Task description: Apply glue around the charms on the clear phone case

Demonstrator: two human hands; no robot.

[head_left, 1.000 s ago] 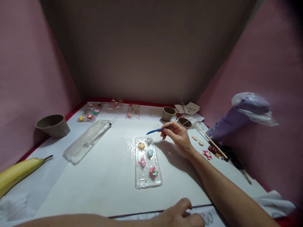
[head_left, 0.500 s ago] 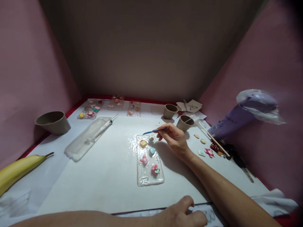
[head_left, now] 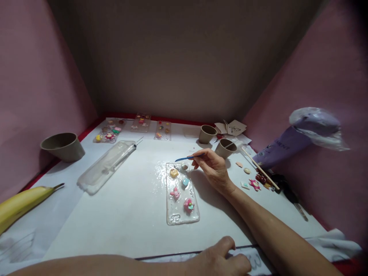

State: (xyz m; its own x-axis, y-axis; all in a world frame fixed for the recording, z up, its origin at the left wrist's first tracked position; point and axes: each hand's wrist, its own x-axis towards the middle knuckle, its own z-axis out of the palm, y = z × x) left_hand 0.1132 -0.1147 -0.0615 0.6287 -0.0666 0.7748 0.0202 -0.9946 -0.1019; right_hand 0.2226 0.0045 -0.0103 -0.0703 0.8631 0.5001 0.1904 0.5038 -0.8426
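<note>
A clear phone case point(head_left: 179, 212) lies flat on the white table, coated in something glossy and wet-looking. Small charms sit on it, among them a pink rabbit-like figure point(head_left: 175, 193), a pink flower-like piece point(head_left: 189, 206), a blue piece point(head_left: 185, 182) and a yellowish one point(head_left: 174, 173). Pinched in my right hand point(head_left: 212, 168) is a thin blue plastic tool point(head_left: 185, 158), its curved tip just over the case's far edge; whether it touches cannot be made out. My left hand point(head_left: 220, 258) rests at the near table edge, fingers half bent and apart, holding nothing visible.
Brown cups point(head_left: 207, 135) stand behind and at left. A clear case point(head_left: 100, 172) with a syringe lies left, a banana point(head_left: 27, 203) nearer. Decorated cases point(head_left: 163, 131) line the back. Loose charms point(head_left: 254, 184), a wooden stick point(head_left: 263, 171) and a purple bag point(head_left: 284, 147) are right.
The blue tool's tip has shifted very slightly to the right and up from the case's far edge, with my right hand. My left hand stays in place.
</note>
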